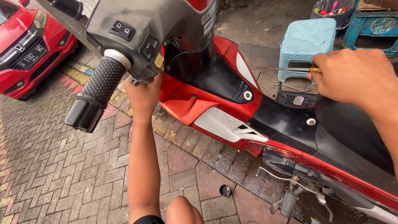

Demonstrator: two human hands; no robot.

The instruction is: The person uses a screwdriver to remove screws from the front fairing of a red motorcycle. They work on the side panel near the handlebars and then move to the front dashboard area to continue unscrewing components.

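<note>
- Leftmost, I see a red car [29,43] parked on the brick paving [62,174], its white rectangular plate low on the front.
- Next comes the scooter's black handlebar grip [93,93], with a grey switch housing [137,37] above it.
- My left hand [143,93] reaches up under that housing; its fingers are hidden, so I cannot tell its grasp.
- A white rectangular sticker [208,18] sits on the grey column, above the red and white body panels [207,112].
- A small round dark cap [225,190] lies on the bricks.
- My right hand [352,76] is clenched on a yellow-handled screwdriver [286,69], over the black seat [352,128], near a pale blue stool [306,43] and a blue crate [373,27].
</note>
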